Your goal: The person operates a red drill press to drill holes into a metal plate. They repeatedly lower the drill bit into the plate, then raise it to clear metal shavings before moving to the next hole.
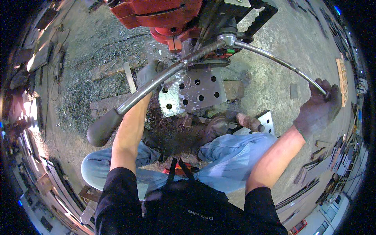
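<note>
A red drilling machine [158,15] stands in front of me over a steel plate [192,102] with several round holes. Long metal feed levers fan out from its hub. My gloved right hand [319,103] is closed around the end of the right lever [274,58]. Another lever [156,81], tipped with a black grip [103,127], slants toward me and crosses over my left forearm. My gloved left hand [147,73] is beside the plate's far left corner, close to the machine's base. Its fingers are partly hidden, and whether they grip the plate does not show.
Metal shavings [80,84] cover the floor to the left, around flat wooden boards [113,72]. By my right knee lie a hammer-like tool [248,121] and another holed plate [266,123]. A wooden strip [342,82] lies at the right, near long metal bars [301,192].
</note>
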The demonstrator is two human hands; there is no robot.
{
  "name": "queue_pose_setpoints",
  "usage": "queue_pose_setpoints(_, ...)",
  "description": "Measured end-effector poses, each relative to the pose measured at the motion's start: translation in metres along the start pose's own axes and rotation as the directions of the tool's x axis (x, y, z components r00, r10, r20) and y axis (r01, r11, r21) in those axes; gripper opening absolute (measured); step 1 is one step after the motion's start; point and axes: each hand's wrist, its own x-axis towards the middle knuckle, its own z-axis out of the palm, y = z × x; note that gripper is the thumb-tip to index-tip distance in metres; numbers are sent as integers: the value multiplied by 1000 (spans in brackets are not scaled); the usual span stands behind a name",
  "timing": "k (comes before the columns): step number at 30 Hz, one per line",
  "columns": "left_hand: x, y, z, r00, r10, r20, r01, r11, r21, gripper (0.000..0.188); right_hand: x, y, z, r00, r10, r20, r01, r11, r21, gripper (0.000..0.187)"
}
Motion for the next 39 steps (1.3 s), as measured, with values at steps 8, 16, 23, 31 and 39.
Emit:
queue_pose_setpoints(8, 1, 8, 12, 999, -35, -41, 36, 999, 14, 45, -5, -3, 5, 996, -88, -4, 86, 984, -159, 30)
queue_pose_setpoints(16, 17, 11, -1, 997, -74, 0, 74, 995, 72, 41, -4, -3, 4, 999, -39, -20, 38, 998, -51, 30)
queue_pose_setpoints(23, 9, 21, 2, 992, -119, 41, 115, 989, 93, 38, -1, -5, 2, 999, -32, 29, 33, 998, -44, 30)
queue_pose_setpoints(31, -4, 67, -9, 987, -128, 98, 108, 977, 186, 36, -3, -11, 0, 996, -67, 50, 75, 984, -162, 34)
queue_pose_setpoints(39, 0, 12, 31, 997, -49, -64, 60, 983, 171, 37, 2, -4, -7, 978, -153, 143, 184, 954, -235, 31)
